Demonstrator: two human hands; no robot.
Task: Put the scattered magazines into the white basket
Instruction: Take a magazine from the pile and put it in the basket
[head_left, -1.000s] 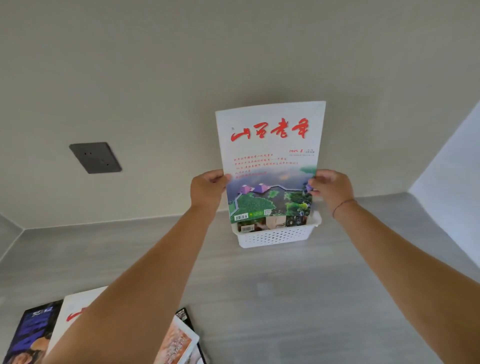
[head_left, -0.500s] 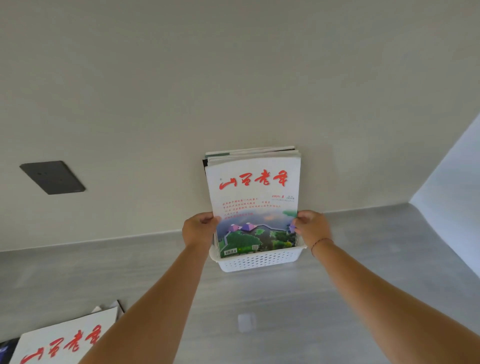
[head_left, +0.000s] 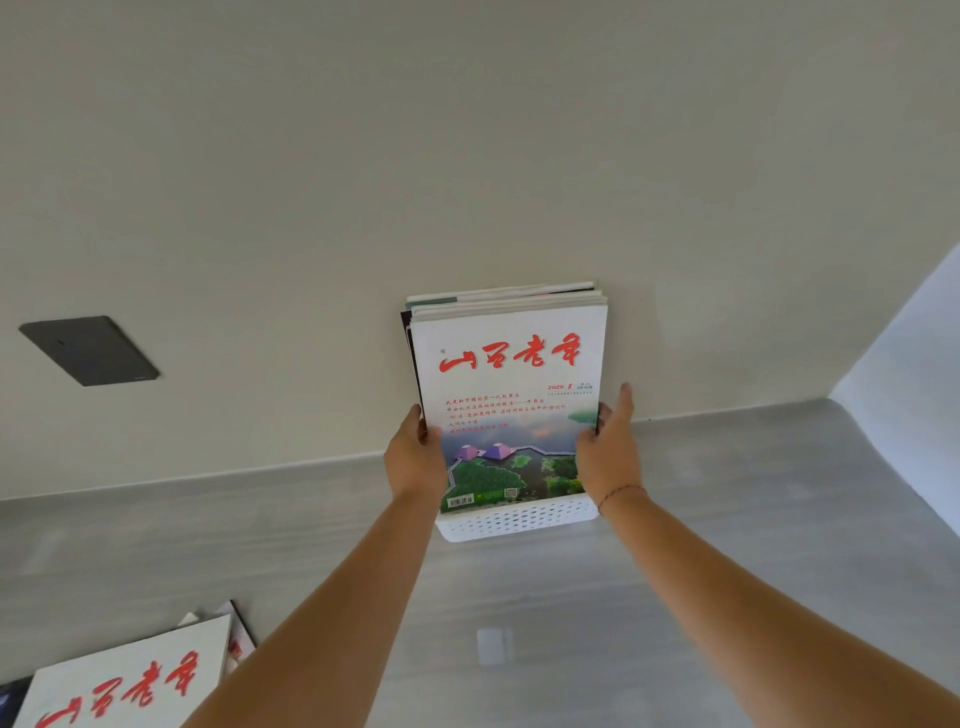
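Head view looks down along two bare forearms to a white basket (head_left: 519, 522) standing on the grey desk (head_left: 753, 519) at its back edge, against the pale wall (head_left: 467, 156). A stack of magazines stands upright in the basket, leaning on the wall, and the front magazine (head_left: 511, 384) shows a white cover with red brush characters over a green landscape picture. The left hand (head_left: 415, 462) clasps the left edge of this stack, thumb on the front cover and fingers hidden behind. The right hand (head_left: 608, 452) lies flat against the stack's right edge with its fingers stretched upward and loose, pressing rather than gripping. At the desk's front left corner more magazines (head_left: 124, 675) lie flat, the top one bearing the same red title, with others partly showing beneath it. A dark plate (head_left: 88, 351) sits on the wall to the left, well apart from the basket.
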